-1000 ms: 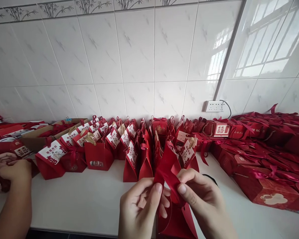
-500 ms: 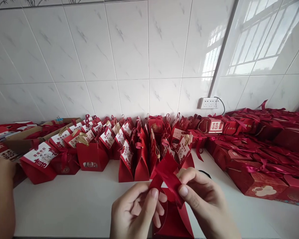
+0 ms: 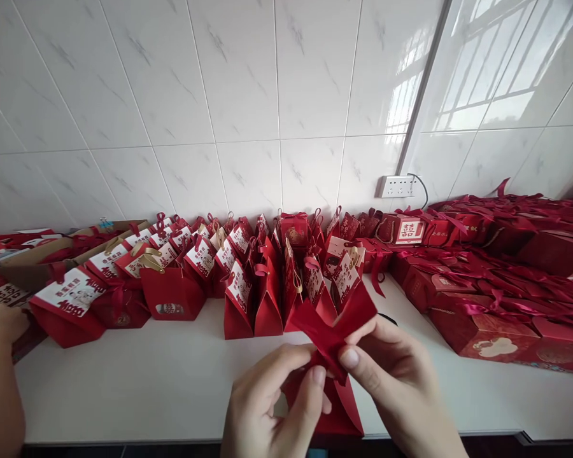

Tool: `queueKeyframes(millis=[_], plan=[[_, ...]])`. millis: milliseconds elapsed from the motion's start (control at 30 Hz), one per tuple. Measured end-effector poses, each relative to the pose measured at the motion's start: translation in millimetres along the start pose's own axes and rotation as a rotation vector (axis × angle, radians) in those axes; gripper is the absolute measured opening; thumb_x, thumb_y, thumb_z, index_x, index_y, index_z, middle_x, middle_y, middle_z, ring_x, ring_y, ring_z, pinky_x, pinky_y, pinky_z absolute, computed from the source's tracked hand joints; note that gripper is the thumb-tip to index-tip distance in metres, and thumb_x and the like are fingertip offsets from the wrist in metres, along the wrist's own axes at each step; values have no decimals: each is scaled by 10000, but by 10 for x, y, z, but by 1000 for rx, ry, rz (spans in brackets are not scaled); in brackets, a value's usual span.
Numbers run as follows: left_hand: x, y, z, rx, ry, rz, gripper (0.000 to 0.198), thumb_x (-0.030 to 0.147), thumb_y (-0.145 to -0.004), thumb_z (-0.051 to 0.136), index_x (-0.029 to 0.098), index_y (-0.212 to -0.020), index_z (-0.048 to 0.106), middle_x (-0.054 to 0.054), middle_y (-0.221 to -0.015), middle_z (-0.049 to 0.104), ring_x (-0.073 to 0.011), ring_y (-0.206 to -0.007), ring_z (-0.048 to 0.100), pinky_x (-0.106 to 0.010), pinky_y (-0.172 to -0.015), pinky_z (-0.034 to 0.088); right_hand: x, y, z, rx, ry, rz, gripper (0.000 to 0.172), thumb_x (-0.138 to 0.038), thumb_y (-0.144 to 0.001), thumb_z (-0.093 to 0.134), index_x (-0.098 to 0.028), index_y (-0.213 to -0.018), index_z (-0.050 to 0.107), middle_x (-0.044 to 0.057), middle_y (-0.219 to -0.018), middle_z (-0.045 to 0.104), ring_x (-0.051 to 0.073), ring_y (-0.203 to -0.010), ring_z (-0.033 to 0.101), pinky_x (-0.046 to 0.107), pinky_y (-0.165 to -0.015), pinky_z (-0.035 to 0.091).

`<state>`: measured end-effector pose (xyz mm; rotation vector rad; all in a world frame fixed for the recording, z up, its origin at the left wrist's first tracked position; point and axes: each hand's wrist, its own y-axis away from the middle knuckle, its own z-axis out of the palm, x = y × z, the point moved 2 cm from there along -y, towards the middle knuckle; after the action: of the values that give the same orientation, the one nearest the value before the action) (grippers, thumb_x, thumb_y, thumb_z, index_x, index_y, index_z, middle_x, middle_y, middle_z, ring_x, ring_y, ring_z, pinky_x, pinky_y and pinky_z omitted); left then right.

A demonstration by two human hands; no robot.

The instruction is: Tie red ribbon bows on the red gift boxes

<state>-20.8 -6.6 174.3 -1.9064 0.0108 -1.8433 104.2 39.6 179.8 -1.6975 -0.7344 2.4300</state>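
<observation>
- My left hand (image 3: 277, 397) has a red ribbon (image 3: 332, 331) pinched between thumb and forefinger, with the other fingers curled loosely behind.
- My right hand (image 3: 401, 369) has a grip on the same ribbon, thumb against forefinger, just beside the left. The two ends cross and flare upward (kind of a lopsided X).
- Right under that is a red box (image 3: 346, 410), near the middle of the surface's front edge. Hands and ribbon cover a good bit of it.
- Farther in, a bunch of peaked boxes (image 3: 268, 312) stands upright, running toward the back edge, lots with little loops on top.
- Left of those, a box with a gold bow (image 3: 169, 296) stands apart from the front edge.
- Over by the left edge, another person's hand (image 3: 2, 324) is on a dark box (image 3: 28, 337); can't tell how it's gripping.
- Toward the right edge, ribboned boxes (image 3: 496, 331) are packed tight, reaching the back right corner.
</observation>
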Motion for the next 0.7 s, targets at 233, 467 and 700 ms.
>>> queueKeyframes(millis=[233, 467, 700], plan=[[75, -35, 53, -145, 101, 36, 396, 601, -734, 697, 207, -694, 717, -35, -572, 582, -153, -541, 522, -246, -498, 414, -29, 20, 54, -23, -72, 64, 188, -275, -754, 808, -198, -683, 652, -3, -735, 582, 112, -605, 609, 205, -521, 517], [91, -106, 75, -126, 129, -131, 405, 456, -806, 670, 169, -539, 568, 9, -460, 548, -89, -424, 501, -184, -437, 392, -46, 3, 0, -31, -171, 15, 354, -215, -740, 826, -279, -1044, 658, -27, -789, 636, 127, -671, 672, 234, -590, 587], [102, -142, 72, -128, 53, -7, 356, 345, -859, 611, 174, -549, 566, 19, -450, 574, -74, -402, 523, -139, -408, 411, -86, 27, -47, -96, -138, 17, 108, -245, -801, 775, -211, -850, 685, -25, -777, 583, 90, -591, 659, 214, -616, 562]])
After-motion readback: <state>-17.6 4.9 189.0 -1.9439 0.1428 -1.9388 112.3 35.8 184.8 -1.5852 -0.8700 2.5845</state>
